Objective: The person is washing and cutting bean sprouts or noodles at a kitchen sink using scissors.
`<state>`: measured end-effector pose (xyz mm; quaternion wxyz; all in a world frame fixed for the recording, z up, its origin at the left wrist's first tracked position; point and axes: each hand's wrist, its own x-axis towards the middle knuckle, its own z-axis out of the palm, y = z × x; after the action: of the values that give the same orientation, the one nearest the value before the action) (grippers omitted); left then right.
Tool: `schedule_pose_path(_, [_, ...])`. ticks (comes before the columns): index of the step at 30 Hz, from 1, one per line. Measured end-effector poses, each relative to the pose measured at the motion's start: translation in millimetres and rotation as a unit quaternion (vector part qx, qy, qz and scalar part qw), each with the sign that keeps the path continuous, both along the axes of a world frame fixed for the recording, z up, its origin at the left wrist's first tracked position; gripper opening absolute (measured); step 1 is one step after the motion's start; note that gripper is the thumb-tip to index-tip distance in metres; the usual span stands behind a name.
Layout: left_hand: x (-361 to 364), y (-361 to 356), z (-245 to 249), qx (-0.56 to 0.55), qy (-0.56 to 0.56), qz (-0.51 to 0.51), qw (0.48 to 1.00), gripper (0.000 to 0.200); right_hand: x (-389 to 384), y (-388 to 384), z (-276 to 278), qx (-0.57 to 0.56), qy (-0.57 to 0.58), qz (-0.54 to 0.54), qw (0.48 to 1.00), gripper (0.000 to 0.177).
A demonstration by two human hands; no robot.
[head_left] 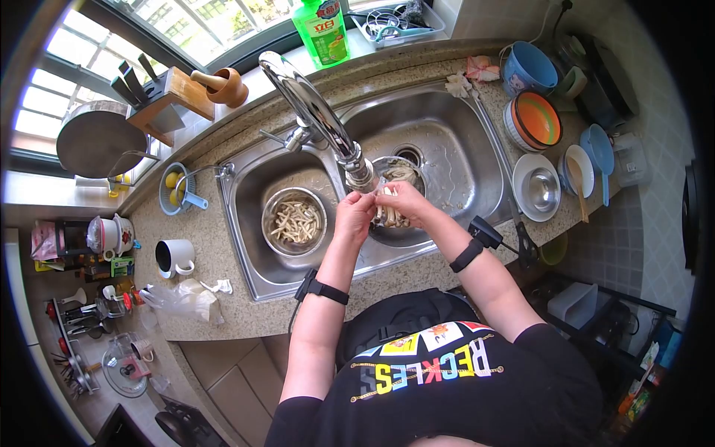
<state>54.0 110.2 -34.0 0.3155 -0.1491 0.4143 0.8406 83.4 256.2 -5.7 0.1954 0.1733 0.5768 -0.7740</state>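
My left hand and my right hand meet over the sink divider, just below the faucet head. Both have their fingers pinched together on something too small to make out. Beneath my right hand, pale stalk-like pieces lie in a metal bowl in the right basin. More short pale pieces fill the bottom of a steel bowl in the left basin.
The curved faucet arches over the divider. Left of the sink stand a white mug, a blue strainer and a plastic bag. Stacked bowls and a white bowl line the right side. Scissors lie near the front edge.
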Motion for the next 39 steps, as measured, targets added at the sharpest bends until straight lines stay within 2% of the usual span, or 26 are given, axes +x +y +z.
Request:
schedule_pose_path(4, [-2.9, -6.5, -23.3, 0.038, 0.031, -0.041, 0.998, 0.005, -0.4, -0.1, -5.3, -0.025, -0.004, 0.0, 1.0, 0.016])
schedule_pose_path(6, [-1.7, -1.8, -14.7, 0.058, 0.048, -0.058, 0.995, 0.006, -0.3, -4.7, -5.9, -0.036, 0.014, -0.03, 0.999, 0.014])
schedule_pose_path(8, [1.9, 10.6, -3.3, 0.042, 0.01, 0.024, 0.999, 0.015, -0.2, -4.0, -3.4, -0.039, -0.001, -0.051, 0.998, 0.014])
schedule_pose_path(10, [1.6, 8.4, 6.1, 0.064, 0.005, 0.019, 0.998, 0.021, 0.0, -0.4, -2.4, -0.042, -0.015, -0.07, 0.997, 0.013])
schedule_pose_path(12, [1.6, 9.3, 23.9, 0.086, 0.0, 0.014, 0.996, 0.029, 1.3, 8.4, -0.5, -0.149, -0.054, -0.094, 0.983, 0.013])
schedule_pose_path(14, [2.8, 12.4, 44.5, 0.094, -0.016, -0.03, 0.995, 0.041, 2.5, 13.9, 0.5, -0.168, -0.053, -0.111, 0.978, 0.011])
schedule_pose_path(18, [-5.4, 21.7, 36.1, 0.131, -0.018, -0.051, 0.99, 0.048, 1.7, 23.7, -10.7, -0.189, -0.028, -0.164, 0.968, 0.01])
schedule_pose_path(20, [-7.1, 22.0, 21.2, 0.088, 0.066, -0.047, 0.993, 0.051, 2.0, 26.6, -11.7, -0.151, -0.02, -0.147, 0.977, 0.011])
schedule_pose_path(21, [-6.8, 19.0, 14.2, 0.089, 0.067, -0.047, 0.993, 0.051, 1.5, 25.3, -9.5, -0.15, -0.019, -0.147, 0.978, 0.011])
schedule_pose_path(22, [-5.2, 12.9, 7.6, -0.021, 0.154, -0.097, 0.983, 0.05, 0.4, 22.0, -7.7, -0.083, -0.001, -0.137, 0.987, 0.012])
schedule_pose_path(23, [-2.8, 8.2, 7.1, -0.131, 0.238, -0.144, 0.952, 0.05, -1.3, 17.4, -4.4, -0.016, 0.017, -0.126, 0.992, 0.012])
schedule_pose_path(24, [0.1, 4.5, 6.4, -0.131, 0.239, -0.143, 0.951, 0.05, -3.9, 11.2, -1.3, -0.016, 0.018, -0.125, 0.992, 0.012])
schedule_pose_path(26, [4.7, -0.9, 12.2, -0.281, 0.338, -0.194, 0.877, 0.042, -9.9, -2.1, 2.8, 0.036, 0.057, -0.076, 0.995, 0.013])
schedule_pose_path(27, [7.2, 2.8, 28.7, -0.129, -0.013, -0.059, 0.99, 0.034, -14.3, -5.8, 2.0, 0.007, 0.082, -0.035, 0.996, 0.011])
schedule_pose_path(28, [8.6, -1.4, 25.2, -0.129, -0.012, -0.057, 0.99, 0.034, -19.5, -11.2, 2.5, 0.007, 0.084, -0.033, 0.996, 0.011])
schedule_pose_path(31, [24.3, -22.1, 19.9, -0.046, -0.052, -0.018, 0.997, 0.03, -38.5, -22.4, 9.1, -0.215, -0.017, -0.069, 0.974, 0.019])
schedule_pose_path(36, [54.2, -56.0, 8.9, -0.076, -0.084, 0.036, 0.993, 0.028, -49.1, -31.9, 9.2, -0.301, -0.036, -0.118, 0.945, 0.019])
schedule_pose_path(39, [66.1, -70.6, 9.9, -0.089, -0.066, 0.043, 0.993, 0.026, -35.1, -24.6, 6.4, -0.316, -0.033, -0.094, 0.944, 0.016])
